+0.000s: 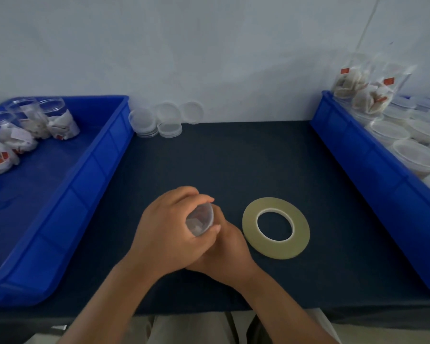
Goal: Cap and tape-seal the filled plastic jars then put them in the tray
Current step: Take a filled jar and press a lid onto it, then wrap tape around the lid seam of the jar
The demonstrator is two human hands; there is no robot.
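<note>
Left hand (169,227) curls fingers and thumb round a clear plastic jar (200,222), tilted sideways. The right hand (230,248) is tucked under it, its grip hidden. I'd press the lid square all round before reaching for the tape roll (276,252) lying just right.

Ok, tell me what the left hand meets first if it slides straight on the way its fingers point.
Probably the tape roll, lying flat just beyond the left hand and its jar; height unclear.

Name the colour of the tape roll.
Pale yellowish-green with a white core, head view.
</note>
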